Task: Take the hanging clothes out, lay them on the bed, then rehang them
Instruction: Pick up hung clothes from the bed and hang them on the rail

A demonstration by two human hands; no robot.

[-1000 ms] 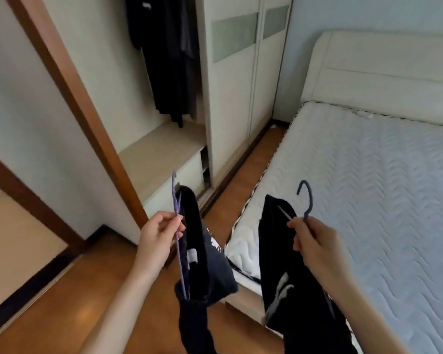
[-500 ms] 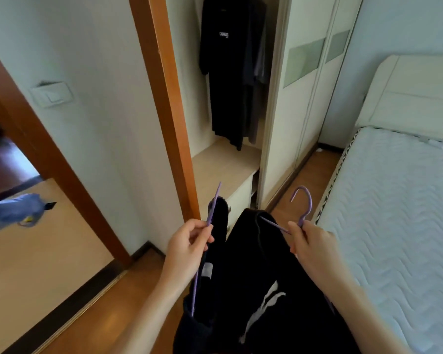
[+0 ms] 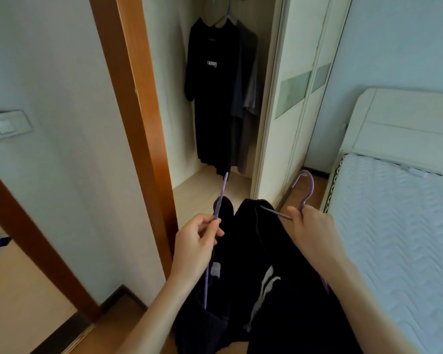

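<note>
My left hand (image 3: 195, 241) pinches a thin purple hanger (image 3: 221, 198) seen edge-on, with a dark garment (image 3: 220, 284) draped on it. My right hand (image 3: 310, 226) grips the neck of a second purple hanger (image 3: 308, 186), hook upward, carrying black clothing with a white stripe (image 3: 279, 277). Both garments hang low between my forearms. Ahead, in the open wardrobe, a long black shirt with a small white print (image 3: 210, 98) and a grey garment (image 3: 250, 98) hang from hangers at the top. The bare white mattress of the bed (image 3: 399, 238) lies at the right.
An orange-brown wooden door frame (image 3: 136, 98) stands left of the wardrobe opening. White wardrobe doors (image 3: 292, 98) with frosted panels sit right of it. A light switch (image 3: 5, 125) is on the left wall. The wardrobe's pale shelf (image 3: 202, 190) lies below the hanging clothes.
My view has swung left and up from the bed toward the open wardrobe, which looks closer. Both hands have kept their hangers, and the two garments have come together.
</note>
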